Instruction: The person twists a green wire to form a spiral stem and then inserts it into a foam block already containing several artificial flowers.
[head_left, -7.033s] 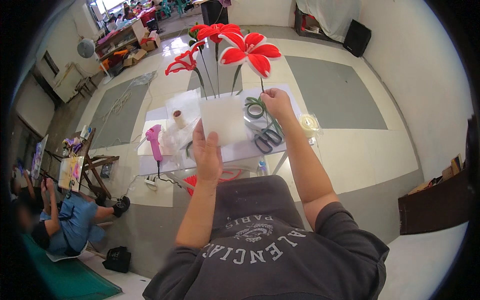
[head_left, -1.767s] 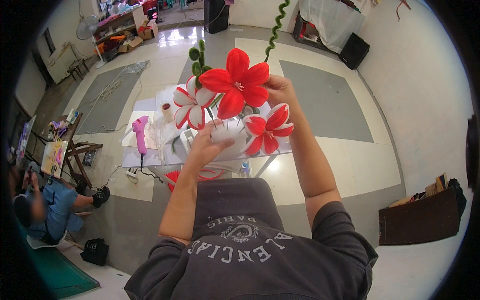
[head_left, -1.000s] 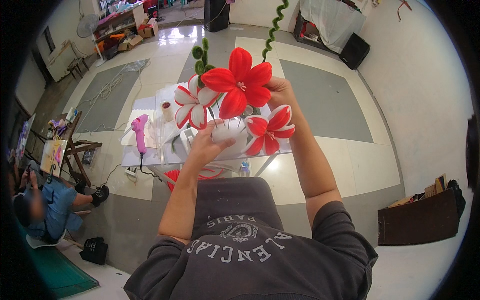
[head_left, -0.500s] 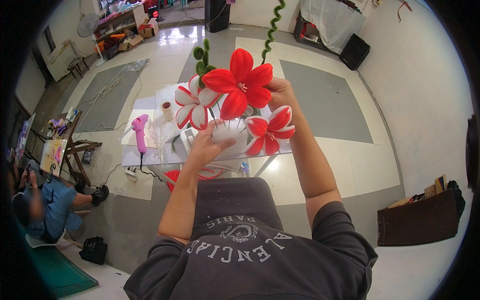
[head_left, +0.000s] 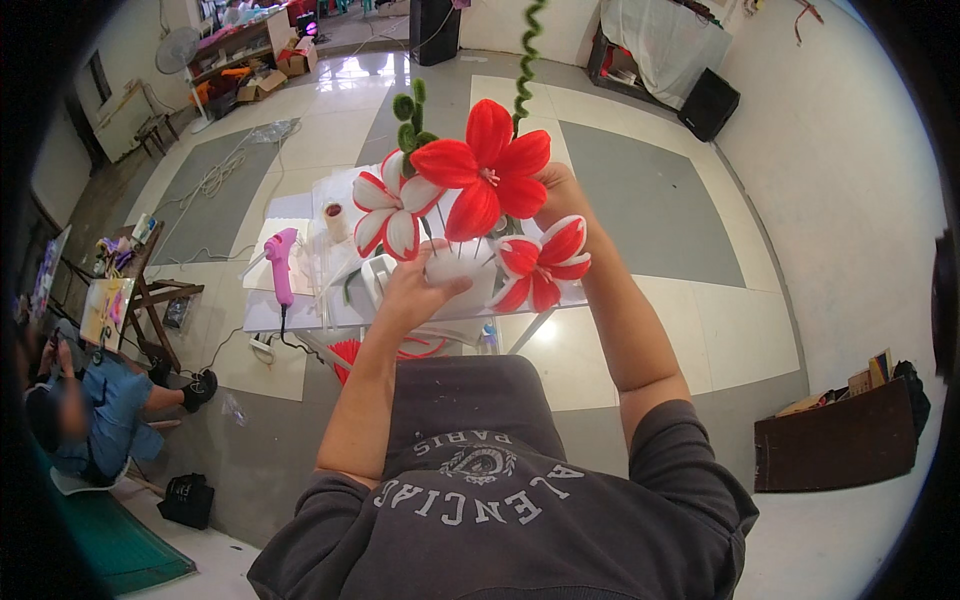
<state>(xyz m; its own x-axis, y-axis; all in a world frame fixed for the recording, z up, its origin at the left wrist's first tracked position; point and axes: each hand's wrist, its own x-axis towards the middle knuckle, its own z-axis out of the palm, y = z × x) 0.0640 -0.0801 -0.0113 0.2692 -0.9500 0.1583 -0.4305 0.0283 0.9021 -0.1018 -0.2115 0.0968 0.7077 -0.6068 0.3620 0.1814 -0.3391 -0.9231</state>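
I hold a bunch of handmade red-and-white flowers up in front of me. A large red flower [head_left: 483,165] is on top, a white-and-red one [head_left: 392,212] to its left, and a smaller red-and-white one [head_left: 540,262] at lower right. My left hand [head_left: 415,290] grips the white wrapped base [head_left: 458,268] of the bunch from below. My right hand [head_left: 560,200] is behind the flowers and holds the stems, mostly hidden by petals. Green twisted stems [head_left: 525,55] stick up above.
A small white table [head_left: 300,310] below carries a pink glue gun [head_left: 281,262] and a small tape roll [head_left: 334,214]. A person in blue [head_left: 95,400] sits on the floor at the left. A dark box [head_left: 840,440] stands at the right wall.
Seven seconds ago my hands held a white sheet over the table with the flowers standing behind. Now the bunch is lifted close to me; over the last second it hardly moved.
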